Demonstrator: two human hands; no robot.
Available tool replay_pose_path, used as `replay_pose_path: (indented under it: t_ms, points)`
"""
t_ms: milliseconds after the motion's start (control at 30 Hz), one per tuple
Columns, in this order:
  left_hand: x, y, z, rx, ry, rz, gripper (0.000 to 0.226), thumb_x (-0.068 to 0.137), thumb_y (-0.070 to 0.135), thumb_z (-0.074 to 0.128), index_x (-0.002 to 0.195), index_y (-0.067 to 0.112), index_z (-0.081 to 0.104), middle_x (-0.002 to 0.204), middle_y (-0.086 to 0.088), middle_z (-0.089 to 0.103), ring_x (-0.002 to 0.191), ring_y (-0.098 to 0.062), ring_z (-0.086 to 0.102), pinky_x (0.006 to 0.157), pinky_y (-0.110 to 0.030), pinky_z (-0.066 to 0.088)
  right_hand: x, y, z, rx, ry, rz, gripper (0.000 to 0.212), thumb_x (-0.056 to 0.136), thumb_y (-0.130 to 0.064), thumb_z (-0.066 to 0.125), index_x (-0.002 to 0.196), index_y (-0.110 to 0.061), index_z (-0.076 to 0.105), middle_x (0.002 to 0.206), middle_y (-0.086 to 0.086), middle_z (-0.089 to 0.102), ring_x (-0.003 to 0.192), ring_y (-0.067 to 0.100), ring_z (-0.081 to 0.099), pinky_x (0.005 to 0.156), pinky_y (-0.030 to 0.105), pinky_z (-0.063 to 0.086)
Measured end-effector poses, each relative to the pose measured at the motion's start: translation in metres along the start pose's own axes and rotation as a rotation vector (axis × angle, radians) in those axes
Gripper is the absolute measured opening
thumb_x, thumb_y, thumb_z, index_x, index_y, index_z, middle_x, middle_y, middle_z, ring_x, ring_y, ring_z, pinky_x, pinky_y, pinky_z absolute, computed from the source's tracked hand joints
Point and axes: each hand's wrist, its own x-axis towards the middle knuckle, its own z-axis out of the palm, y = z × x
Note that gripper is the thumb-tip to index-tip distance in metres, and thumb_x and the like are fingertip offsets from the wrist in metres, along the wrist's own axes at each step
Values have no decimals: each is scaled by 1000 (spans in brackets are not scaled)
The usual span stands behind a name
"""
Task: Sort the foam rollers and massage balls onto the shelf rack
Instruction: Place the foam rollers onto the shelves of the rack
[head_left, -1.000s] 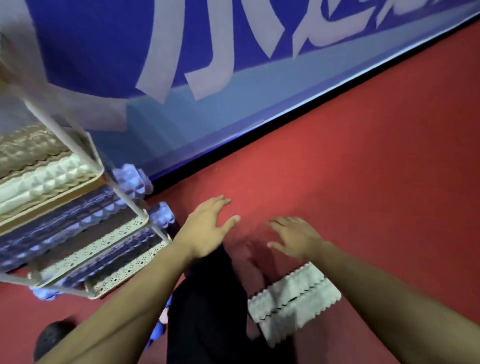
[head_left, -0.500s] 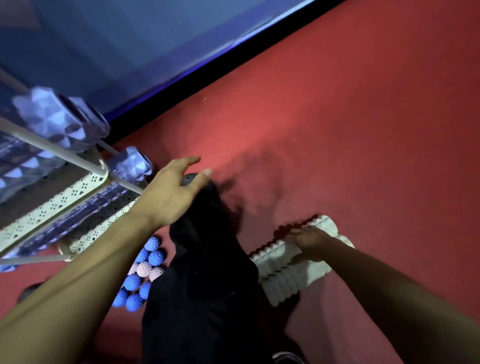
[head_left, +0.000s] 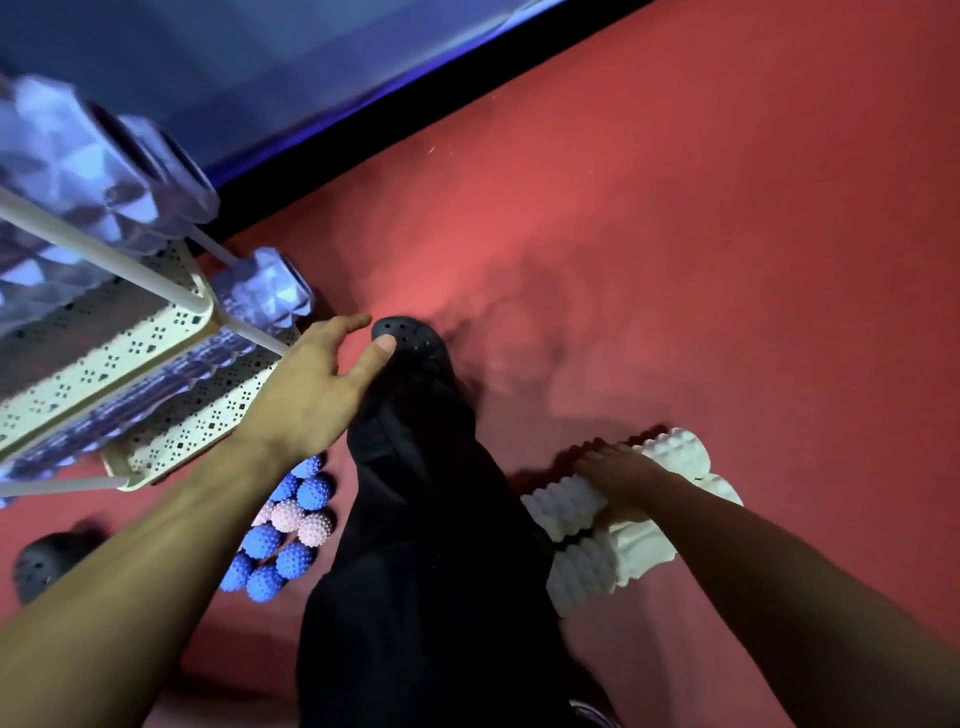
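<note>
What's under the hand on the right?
Under the right hand lie white foam rollers on the red floor. The hand covers its fingertips and part of the roller, so its grip is hidden.

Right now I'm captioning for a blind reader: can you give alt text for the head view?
The person's right hand grips a white ridged foam roller lying beside another on the red floor. The left hand hovers open near a white shelf rack holding purple rollers, with spiky massage balls heaped below.
</note>
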Motion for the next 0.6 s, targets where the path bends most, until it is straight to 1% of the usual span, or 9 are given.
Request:
replay_pose_path:
  t_ms: [67, 133, 200, 300, 367, 400, 467, 500, 600]
  points:
    - [-4, 1, -9, -2, 1, -5, 71, 88, 76, 46, 142, 31, 52, 137, 1, 60, 116, -12, 61, 106, -33, 40, -10, 0, -7, 56, 80, 67, 85, 76, -60, 75, 143, -19, 42, 139, 3, 51, 127, 25, 49, 103, 34, 32]
    - [-7, 4, -21, -34, 17, -14, 69, 89, 73, 49, 141, 28, 53, 131, -2, 64, 115, -16, 64, 108, -35, 43, -23, 3, -27, 199, 182, 144, 87, 77, -58, 74, 147, -20, 38, 143, 2, 49, 133, 26, 44, 105, 36, 30]
    - [-13, 10, -34, -68, 54, -27, 64, 92, 66, 54, 141, 25, 53, 129, -5, 65, 112, -18, 66, 101, -28, 44, -38, 1, -60, 382, 331, 211, 91, 78, -59, 75, 152, -24, 34, 148, -1, 46, 136, 24, 41, 106, 37, 26]
    - [-33, 30, -56, -24, 145, 30, 62, 92, 63, 55, 142, 25, 54, 139, -1, 59, 124, -14, 56, 102, -25, 35, -64, -15, -123, 751, 623, 266, 85, 78, -58, 78, 148, -27, 40, 143, -6, 52, 131, 18, 47, 107, 37, 30]
    - [-52, 46, -74, -4, 182, 63, 64, 91, 65, 54, 143, 27, 51, 142, 4, 56, 129, -13, 53, 105, -26, 33, -81, -38, -173, 1105, 804, 202, 73, 77, -51, 82, 138, -31, 47, 129, -15, 62, 116, 8, 59, 102, 34, 44]
    - [-63, 54, -85, -3, 195, 78, 66, 90, 66, 54, 144, 28, 50, 137, 7, 56, 124, -15, 57, 103, -26, 34, -89, -53, -199, 1264, 868, 137, 67, 77, -47, 84, 132, -32, 49, 121, -18, 65, 108, 3, 64, 95, 28, 50]
    - [-86, 70, -109, 6, 228, 116, 70, 89, 68, 55, 145, 28, 47, 132, 10, 56, 118, -17, 62, 102, -28, 38, -105, -87, -251, 1482, 964, -11, 54, 81, -34, 84, 123, -31, 51, 113, -16, 69, 98, -3, 68, 80, 19, 56]
    - [-98, 77, -122, 19, 255, 137, 71, 89, 68, 56, 146, 27, 45, 138, 8, 55, 124, -17, 58, 105, -31, 38, -114, -106, -276, 1559, 1002, -90, 50, 82, -29, 84, 120, -29, 52, 113, -11, 71, 98, -1, 70, 78, 18, 56]
    - [-134, 91, -163, 53, 356, 177, 75, 87, 68, 60, 147, 27, 44, 150, 5, 49, 133, -14, 49, 107, -31, 37, -142, -172, -337, 1696, 1043, -303, 50, 81, -29, 82, 120, -16, 53, 117, 0, 73, 108, 13, 71, 93, 33, 56]
